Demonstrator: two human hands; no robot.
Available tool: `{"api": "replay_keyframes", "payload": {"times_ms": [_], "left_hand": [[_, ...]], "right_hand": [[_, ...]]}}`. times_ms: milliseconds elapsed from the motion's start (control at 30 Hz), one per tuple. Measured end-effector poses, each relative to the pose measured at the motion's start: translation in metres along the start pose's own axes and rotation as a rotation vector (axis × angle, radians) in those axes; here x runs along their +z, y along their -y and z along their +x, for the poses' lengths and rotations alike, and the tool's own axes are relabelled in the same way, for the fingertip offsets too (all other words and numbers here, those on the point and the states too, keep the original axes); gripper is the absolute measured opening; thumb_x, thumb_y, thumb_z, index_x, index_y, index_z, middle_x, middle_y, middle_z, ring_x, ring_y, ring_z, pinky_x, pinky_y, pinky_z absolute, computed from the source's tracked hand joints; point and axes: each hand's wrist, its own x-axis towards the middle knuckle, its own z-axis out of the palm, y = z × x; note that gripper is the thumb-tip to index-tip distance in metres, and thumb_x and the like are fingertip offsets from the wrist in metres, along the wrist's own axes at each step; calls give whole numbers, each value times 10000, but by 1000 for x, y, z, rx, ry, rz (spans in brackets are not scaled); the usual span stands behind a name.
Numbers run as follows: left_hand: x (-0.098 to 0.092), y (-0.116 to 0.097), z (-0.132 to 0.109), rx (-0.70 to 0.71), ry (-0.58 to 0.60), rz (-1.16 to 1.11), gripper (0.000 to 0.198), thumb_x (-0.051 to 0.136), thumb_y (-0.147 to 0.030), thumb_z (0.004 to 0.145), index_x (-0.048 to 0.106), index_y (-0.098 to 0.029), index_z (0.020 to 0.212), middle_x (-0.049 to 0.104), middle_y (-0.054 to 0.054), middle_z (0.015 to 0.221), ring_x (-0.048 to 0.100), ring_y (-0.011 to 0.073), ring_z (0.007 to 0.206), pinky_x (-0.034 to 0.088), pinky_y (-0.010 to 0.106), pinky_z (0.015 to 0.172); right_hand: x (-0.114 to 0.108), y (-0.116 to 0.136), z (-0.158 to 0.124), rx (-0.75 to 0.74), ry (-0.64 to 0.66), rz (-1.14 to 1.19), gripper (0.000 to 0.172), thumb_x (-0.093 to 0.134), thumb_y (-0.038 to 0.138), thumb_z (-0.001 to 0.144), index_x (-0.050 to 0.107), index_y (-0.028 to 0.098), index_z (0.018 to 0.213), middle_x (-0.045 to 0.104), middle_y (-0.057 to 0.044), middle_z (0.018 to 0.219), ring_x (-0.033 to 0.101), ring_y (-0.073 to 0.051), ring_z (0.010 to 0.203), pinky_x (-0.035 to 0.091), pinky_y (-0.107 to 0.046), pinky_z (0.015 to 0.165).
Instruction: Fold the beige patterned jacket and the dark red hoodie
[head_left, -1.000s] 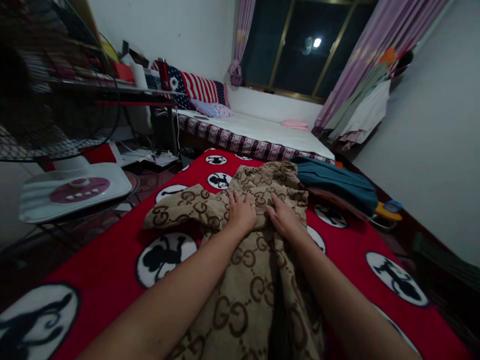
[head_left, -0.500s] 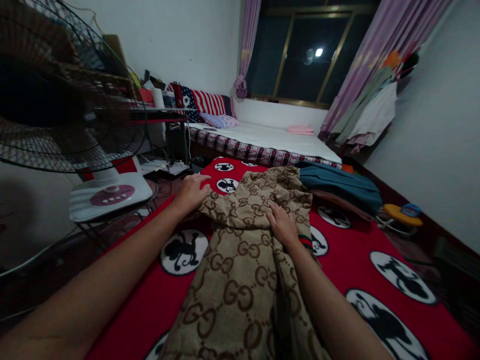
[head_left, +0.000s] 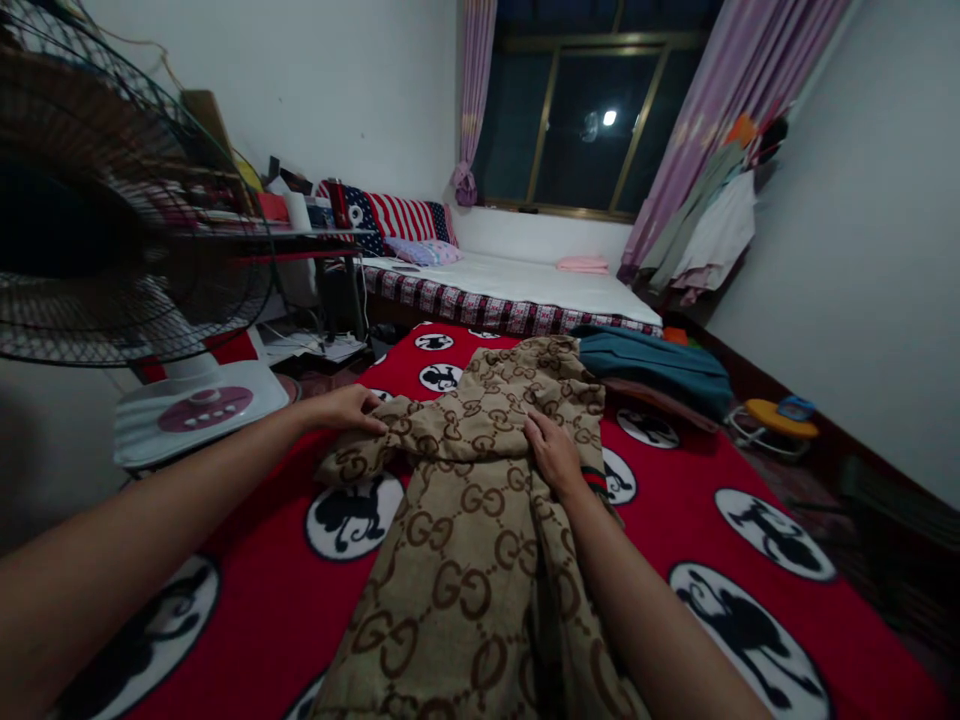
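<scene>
A beige long-sleeved garment (head_left: 465, 540) with brown interlocking-G print lies stretched along the red blanket. Its sleeve on the left reaches out sideways; a green-and-red striped cuff (head_left: 596, 480) shows beside my right wrist. My left hand (head_left: 346, 408) has its thumb and fingers closed on the upper edge of the left sleeve. On the body of the garment, just right of its middle, rests my right hand (head_left: 553, 452), fingers bent together onto the cloth. A dark gap runs down the garment's lower right part.
The red blanket (head_left: 465, 360) bears white ovals with dark monkey figures. A folded teal cloth (head_left: 652, 365) lies at the far right. An electric fan (head_left: 112, 220) stands close on the left. Beyond are a bed (head_left: 510, 275), a cluttered desk (head_left: 300, 232) and a yellow stool (head_left: 780, 418).
My left hand has come down onto the sleeve and closed on it, and the sleeve now spreads further left. My right hand stays on the garment, its fingers more bent. The view has shifted slightly.
</scene>
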Motion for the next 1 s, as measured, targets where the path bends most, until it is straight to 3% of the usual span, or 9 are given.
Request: {"api": "replay_keyframes", "payload": {"times_ms": [133,267,333,367,467,533,600,800,1000], "left_hand": [[-23,-37,4,5,-336,203,402,602,-525,662,686,-136,715,619,14,625,556,190,641,361,245,560],[-35,-130,-18,212,-748,335,371,547,-445,754,688,-104,791,616,20,710,544,160,695,363,243,640],[-22,-186,-45,393,-670,323,402,540,-455,791,699,-92,853,611,7,715,543,140,711,374,244,683],[-11,-211,-62,501,-530,294,415,538,-467,810,706,-97,890,615,0,716,543,131,706,382,245,690],[29,-256,-108,720,172,171,346,584,-493,826,737,-187,879,665,-10,735,565,118,663,404,218,621],[53,-259,-123,710,392,97,297,611,-477,827,736,-208,803,661,-13,658,549,109,580,396,213,552],[71,-244,-119,692,387,101,287,595,-449,848,728,-205,774,650,-12,615,537,109,536,386,224,519],[109,-179,-48,646,-130,266,261,538,-289,853,701,-198,1034,699,67,983,632,211,904,471,295,786],[136,-178,7,571,-359,171,413,424,-284,919,554,-179,1297,555,107,1342,498,210,1250,373,337,1072]], "right_hand": [[-1,-4,2,49,-65,181,454,354,456,949,635,196,1192,635,-89,1269,538,-225,1221,300,-419,1101],[-4,-10,7,173,-164,513,532,330,497,937,622,141,1203,624,-124,1275,548,-213,1212,388,-368,1044],[-9,-11,9,226,-178,577,587,248,503,958,588,119,1244,625,-138,1266,589,-207,1159,440,-356,989],[-13,-11,10,248,-173,588,620,193,505,967,576,111,1257,637,-143,1242,613,-205,1121,468,-348,950],[-31,-9,10,316,-155,627,741,52,528,966,582,82,1229,683,-152,1123,659,-206,1023,516,-307,842],[-48,-6,6,371,-124,650,788,17,564,948,597,89,1191,696,-154,1067,678,-205,957,533,-288,774],[-65,-3,-4,444,-63,684,757,74,612,931,603,125,1167,698,-149,1052,689,-200,877,541,-282,698],[-99,16,-52,443,148,469,493,538,610,787,640,177,1001,697,-101,937,658,-217,778,495,-269,561],[-75,40,-94,255,385,576,283,680,367,693,649,207,924,693,-13,816,642,-205,780,507,-276,635]]}}
